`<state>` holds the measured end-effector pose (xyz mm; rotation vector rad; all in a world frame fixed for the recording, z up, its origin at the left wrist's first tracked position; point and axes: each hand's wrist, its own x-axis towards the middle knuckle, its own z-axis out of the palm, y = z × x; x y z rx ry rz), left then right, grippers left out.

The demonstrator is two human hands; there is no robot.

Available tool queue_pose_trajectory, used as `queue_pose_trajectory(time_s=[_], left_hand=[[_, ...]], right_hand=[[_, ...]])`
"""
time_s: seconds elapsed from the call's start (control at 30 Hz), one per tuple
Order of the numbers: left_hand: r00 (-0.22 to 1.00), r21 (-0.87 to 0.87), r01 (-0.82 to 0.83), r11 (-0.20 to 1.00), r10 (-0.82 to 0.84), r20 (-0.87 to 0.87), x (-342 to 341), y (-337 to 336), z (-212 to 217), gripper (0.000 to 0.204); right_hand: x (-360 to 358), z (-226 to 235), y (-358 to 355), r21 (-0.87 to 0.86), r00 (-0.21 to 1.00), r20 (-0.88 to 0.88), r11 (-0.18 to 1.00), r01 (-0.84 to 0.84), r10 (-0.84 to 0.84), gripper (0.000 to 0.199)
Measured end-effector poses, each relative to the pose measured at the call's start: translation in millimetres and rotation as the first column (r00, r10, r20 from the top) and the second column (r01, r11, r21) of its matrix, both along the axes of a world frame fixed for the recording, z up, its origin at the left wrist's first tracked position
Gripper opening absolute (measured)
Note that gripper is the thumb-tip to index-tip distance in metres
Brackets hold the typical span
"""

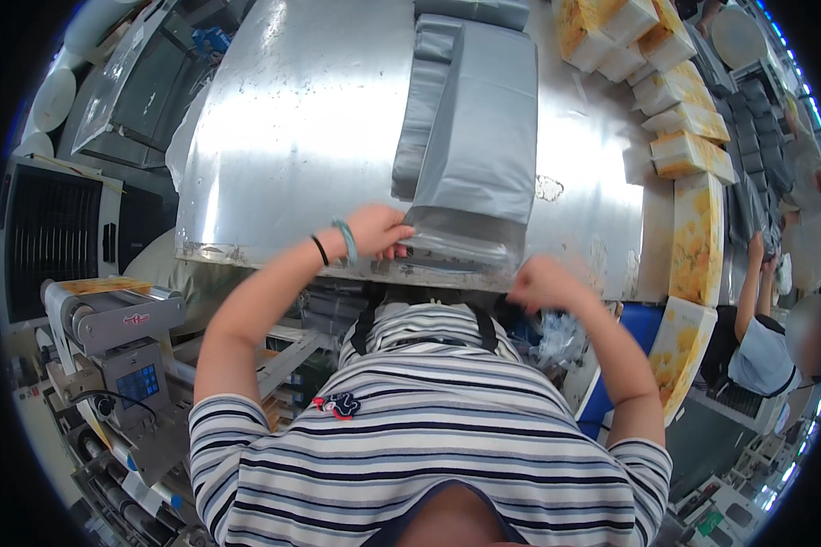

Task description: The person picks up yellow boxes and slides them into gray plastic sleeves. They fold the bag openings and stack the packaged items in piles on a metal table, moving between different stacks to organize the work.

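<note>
A large grey plastic bag [483, 118] lies lengthwise on a shiny metal table, its mouth toward me and its clear inner edge showing. My left hand [380, 231], with a light-coloured bracelet and a dark band at the wrist, pinches the left corner of the bag's mouth. Just off the opposite corner, over the table's near edge, is my right hand [545, 281]. Its fingers are curled and slightly blurred; what they hold, if anything, is hidden. More grey bags [420, 109] lie stacked under and left of the top one.
The metal table [292, 137] has a worn near edge. Yellow-and-white patterned packages [698, 155] line its right side. At lower left stands a machine with a roller and small screen [137, 383]. A co-worker [762, 342] is at the far right, near dark grey bags [762, 146].
</note>
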<state>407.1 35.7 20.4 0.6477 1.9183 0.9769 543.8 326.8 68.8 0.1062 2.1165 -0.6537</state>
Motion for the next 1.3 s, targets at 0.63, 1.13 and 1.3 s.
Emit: queue_pose_trajectory(time_s=[0.63,1.13,1.3], left_hand=[[0.964,0.319,-0.079,0.944,-0.009,0.265,-2,-17,-13,0.021],[0.930,0.284,-0.007,0.959,-0.098,0.355,-7,-20,-6,0.025],[0.907,0.207,0.020,0.978,-0.105,0.409,-15,-41,-20,0.025]], right_hand=[[-51,-44,-126,-0.528,0.455,-0.754,0.849,0.010,-0.474,0.039],[-46,-64,-114,-0.891,0.379,-0.274,0.382,0.246,-0.884,0.019],[64,-25,-70,-0.934,0.334,-0.093,0.198,0.296,-0.938,0.014]])
